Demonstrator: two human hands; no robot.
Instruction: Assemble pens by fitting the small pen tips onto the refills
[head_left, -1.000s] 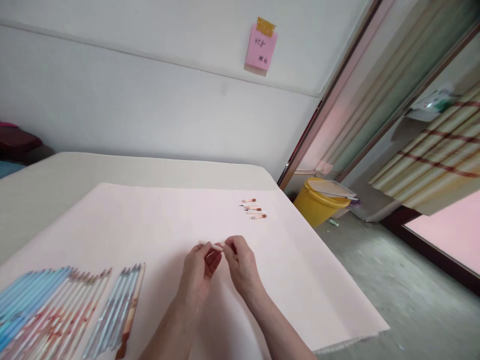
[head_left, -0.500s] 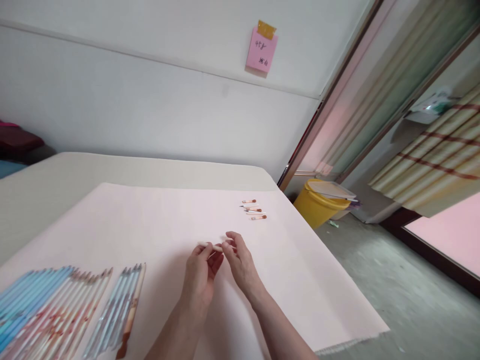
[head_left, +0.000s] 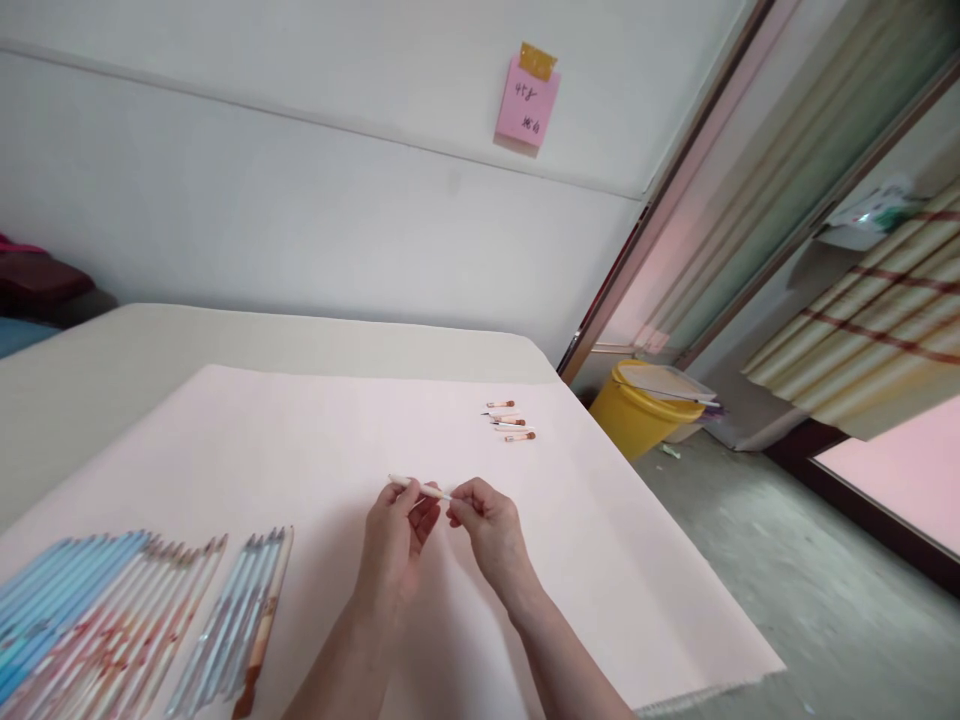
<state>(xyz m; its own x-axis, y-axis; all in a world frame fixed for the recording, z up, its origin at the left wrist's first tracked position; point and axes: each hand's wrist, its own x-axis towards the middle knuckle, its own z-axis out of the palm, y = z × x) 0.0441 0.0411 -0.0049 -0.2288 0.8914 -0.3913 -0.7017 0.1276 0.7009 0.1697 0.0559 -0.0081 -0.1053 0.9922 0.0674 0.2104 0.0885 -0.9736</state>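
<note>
"Pen barrel point(head_left: 426, 490): where is it sitting?"

"It's slanting between the two hands above the pink sheet point(head_left: 600, 560), its left end poking out past the left thumb."

"And the fingers?"

"The left hand point(head_left: 394, 530) is pinching the barrel between thumb and fingertips. The right hand point(head_left: 491, 525) is curling inward, its thumb and fingers gripping a narrow tip point(head_left: 447, 496) at the barrel's right end. Whether that tip is joined on, I'm not managing to tell."

"What's changing?"

"Compared with half a second ago, the right fingers are no longer spreading loosely; they're bunching together, so I'm judging that the work is centring on that right end."

"Anything nearby?"

"Small pen parts point(head_left: 520, 437) are lying beyond the right hand, and rows of pens point(head_left: 127, 630) are lying to the left, apart from both hands."
</note>
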